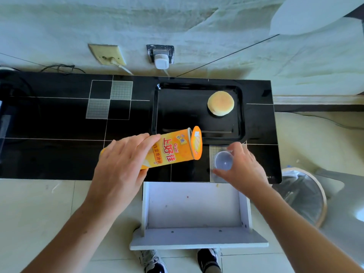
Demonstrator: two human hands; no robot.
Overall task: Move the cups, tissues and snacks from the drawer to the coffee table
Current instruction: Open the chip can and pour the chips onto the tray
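My left hand [120, 164] grips an orange snack can [175, 148], held tilted on its side above the front of the black coffee table [59, 125]. My right hand [242, 168] holds a small clear plastic cup [223, 160] just over the table's front right part. A round bun [220, 103] lies in a black tray [159, 115] on the table. Below my hands the white drawer [195, 205] stands pulled open, and nothing shows inside it.
A bin with a plastic liner [301, 196] stands on the floor to the right of the drawer. Wall sockets and a white plug [161, 60] sit behind the table. My shoes [208, 259] are under the drawer front.
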